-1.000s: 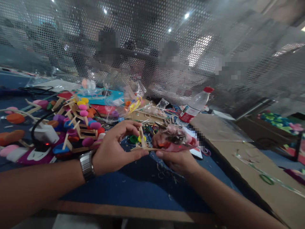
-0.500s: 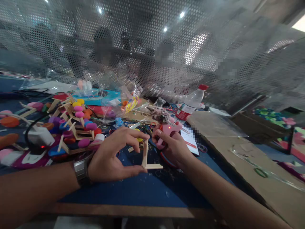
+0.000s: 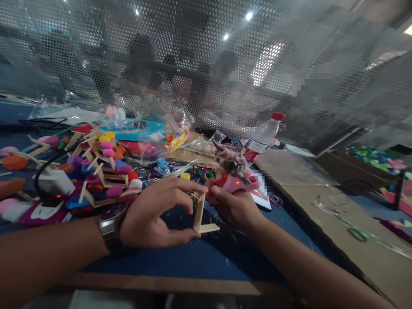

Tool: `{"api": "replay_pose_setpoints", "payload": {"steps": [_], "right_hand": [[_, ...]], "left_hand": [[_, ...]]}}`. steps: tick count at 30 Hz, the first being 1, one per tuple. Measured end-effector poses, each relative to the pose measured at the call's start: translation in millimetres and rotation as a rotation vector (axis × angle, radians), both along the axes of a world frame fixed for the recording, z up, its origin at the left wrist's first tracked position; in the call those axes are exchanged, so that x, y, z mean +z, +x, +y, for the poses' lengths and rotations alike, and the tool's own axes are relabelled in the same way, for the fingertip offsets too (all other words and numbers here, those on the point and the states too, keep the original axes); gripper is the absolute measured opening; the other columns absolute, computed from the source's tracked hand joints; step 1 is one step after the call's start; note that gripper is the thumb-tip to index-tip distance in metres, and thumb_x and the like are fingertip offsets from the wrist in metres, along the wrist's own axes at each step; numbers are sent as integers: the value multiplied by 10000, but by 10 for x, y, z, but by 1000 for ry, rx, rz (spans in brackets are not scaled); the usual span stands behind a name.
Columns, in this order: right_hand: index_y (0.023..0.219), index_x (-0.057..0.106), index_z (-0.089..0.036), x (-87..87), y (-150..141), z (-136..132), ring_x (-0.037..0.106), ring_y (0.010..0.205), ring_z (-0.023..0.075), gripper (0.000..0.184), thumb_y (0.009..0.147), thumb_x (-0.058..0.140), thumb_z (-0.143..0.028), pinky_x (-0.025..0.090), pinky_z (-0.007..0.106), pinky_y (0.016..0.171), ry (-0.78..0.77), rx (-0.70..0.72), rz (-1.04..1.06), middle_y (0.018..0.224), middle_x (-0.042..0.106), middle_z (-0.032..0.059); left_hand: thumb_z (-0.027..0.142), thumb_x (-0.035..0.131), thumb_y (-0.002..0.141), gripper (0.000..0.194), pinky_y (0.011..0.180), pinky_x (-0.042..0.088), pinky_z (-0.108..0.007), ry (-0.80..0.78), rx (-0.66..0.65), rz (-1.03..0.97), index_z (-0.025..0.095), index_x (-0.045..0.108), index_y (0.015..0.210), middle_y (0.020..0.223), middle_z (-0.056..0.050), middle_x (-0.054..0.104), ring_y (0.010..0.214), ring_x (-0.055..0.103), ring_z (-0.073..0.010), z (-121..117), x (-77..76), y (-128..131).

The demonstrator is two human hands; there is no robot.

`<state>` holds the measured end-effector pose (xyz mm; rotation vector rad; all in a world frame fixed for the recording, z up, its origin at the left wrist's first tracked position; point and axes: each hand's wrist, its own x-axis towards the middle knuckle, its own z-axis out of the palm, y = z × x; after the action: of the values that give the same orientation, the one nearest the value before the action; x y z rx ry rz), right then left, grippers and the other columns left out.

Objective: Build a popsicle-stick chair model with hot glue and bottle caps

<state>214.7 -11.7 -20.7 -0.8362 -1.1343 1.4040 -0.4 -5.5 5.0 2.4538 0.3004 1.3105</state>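
My left hand (image 3: 157, 210) pinches an L-shaped piece of wooden craft sticks (image 3: 200, 213) between thumb and fingertips. One leg of the L stands up and the other points right, above the blue table. My right hand (image 3: 236, 206) is wrapped round a pink hot glue gun (image 3: 240, 182) with a small red light on. Greyish, dirty residue clings to its front, and its exact nozzle tip is hard to make out. The gun is close to the upper end of the stick piece; whether they touch I cannot tell.
Stick frames and coloured bottle caps (image 3: 114, 192) are heaped at left beside a white plug adapter (image 3: 58, 186). A plastic bottle (image 3: 260, 139) with a red cap leans behind the glue gun, near a phone (image 3: 261, 195). Cardboard (image 3: 322, 219) lies at right; a perforated screen (image 3: 199, 51) stands behind.
My right hand has turned the glue gun and shifted it slightly right. The stick piece has tilted a little in my left hand, its upper end leaning right.
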Motion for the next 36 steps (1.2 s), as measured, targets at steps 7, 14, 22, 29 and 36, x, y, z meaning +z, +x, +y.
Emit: {"api": "replay_pose_setpoints", "payload": {"steps": [7,14,22,29,36], "right_hand": [[822,564,-238,15,5,-10,582,642,162,337,702,826,-412,417,297,610,-5,13,47,699,644,-17],[883,598,-277,-20,39,-40,646,805,235,435,601,894,-425,512,391,769,29,142,-14,849,654,12],[828,660,-259,32,91,-39,627,808,225,308,655,861,-416,515,385,785,66,162,-300,827,653,17],[841,661,-236,32,109,-42,633,826,211,254,732,812,-409,519,372,805,152,160,-409,842,668,22],[830,665,-236,-16,128,-47,603,795,189,207,761,806,-372,502,356,768,154,170,-386,827,657,18]], "left_hand": [[188,828,708,292,574,512,-212,-22,114,-23,174,564,832,1167,-154,702,839,696,-171,-6,-14,8],[209,810,731,276,540,512,-221,-160,194,-72,173,572,867,1209,-134,673,717,653,-126,16,-45,17],[166,784,763,302,782,639,-278,-335,94,-135,167,643,1030,1242,-138,620,1123,659,-237,46,-107,41],[149,794,753,250,760,665,-275,-322,126,-119,178,719,990,1258,-114,614,983,728,-200,29,-109,47],[152,815,724,265,728,666,-264,-310,147,-96,165,737,976,1237,-126,639,985,733,-215,27,-87,44]]}}
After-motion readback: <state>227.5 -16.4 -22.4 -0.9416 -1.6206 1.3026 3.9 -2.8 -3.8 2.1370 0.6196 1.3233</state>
